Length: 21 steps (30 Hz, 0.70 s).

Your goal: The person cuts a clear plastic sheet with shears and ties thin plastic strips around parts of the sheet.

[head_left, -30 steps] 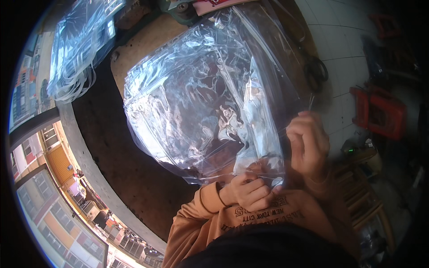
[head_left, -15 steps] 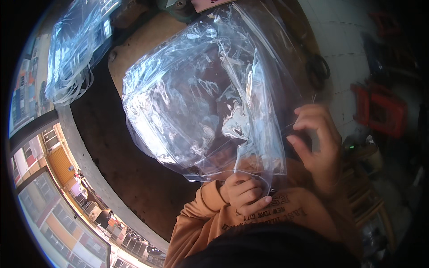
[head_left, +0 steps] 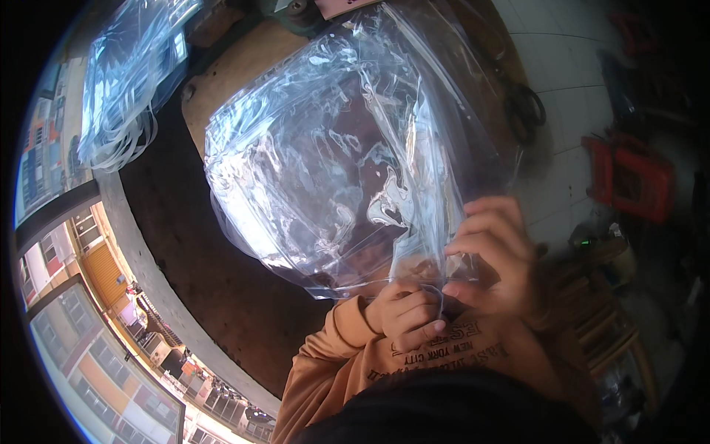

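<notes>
A large clear plastic bag (head_left: 310,170), crumpled and shiny, spreads in front of me over the table and down to my chest. My left hand (head_left: 409,314) is closed on its near lower edge, the fingers curled and the thumb pressed against the plastic. Beside it, my right hand (head_left: 499,255) is at the bag's right edge near the bottom. Its fingers are bent and the thumb stands apart from them; the fingertips touch or nearly touch the film. Fine thread-like strands show faintly by the bag's right side.
Dark-handled scissors (head_left: 526,112) lie on the table's right side. More clear plastic pieces with whitish straps (head_left: 122,144) hang at the upper left. A greenish metal device (head_left: 299,15) and a pink card (head_left: 344,7) are at the far edge. A red plastic stool (head_left: 640,177) stands on the tiled floor.
My right hand has moved left and down, from beside the bag to its edge close to my left hand. The left hand keeps its grip and the bag has hardly shifted.
</notes>
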Each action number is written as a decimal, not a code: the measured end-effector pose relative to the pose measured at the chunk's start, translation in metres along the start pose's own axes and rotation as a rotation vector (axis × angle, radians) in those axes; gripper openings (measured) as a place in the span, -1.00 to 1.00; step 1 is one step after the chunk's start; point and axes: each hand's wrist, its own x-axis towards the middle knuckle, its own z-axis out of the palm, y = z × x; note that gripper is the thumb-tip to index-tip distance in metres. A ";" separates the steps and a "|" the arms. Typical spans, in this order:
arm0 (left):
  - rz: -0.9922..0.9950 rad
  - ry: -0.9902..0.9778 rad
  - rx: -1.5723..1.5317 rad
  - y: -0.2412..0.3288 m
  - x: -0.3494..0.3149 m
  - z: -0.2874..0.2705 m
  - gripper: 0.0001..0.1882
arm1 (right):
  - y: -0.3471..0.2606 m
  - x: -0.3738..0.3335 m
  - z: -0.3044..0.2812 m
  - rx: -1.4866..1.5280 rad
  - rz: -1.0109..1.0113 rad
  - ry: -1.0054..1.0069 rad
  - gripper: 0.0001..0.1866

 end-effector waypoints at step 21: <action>-1.153 0.322 -1.296 -0.021 0.007 -0.006 -0.88 | 0.003 -0.017 0.029 -0.097 0.124 -0.050 -0.52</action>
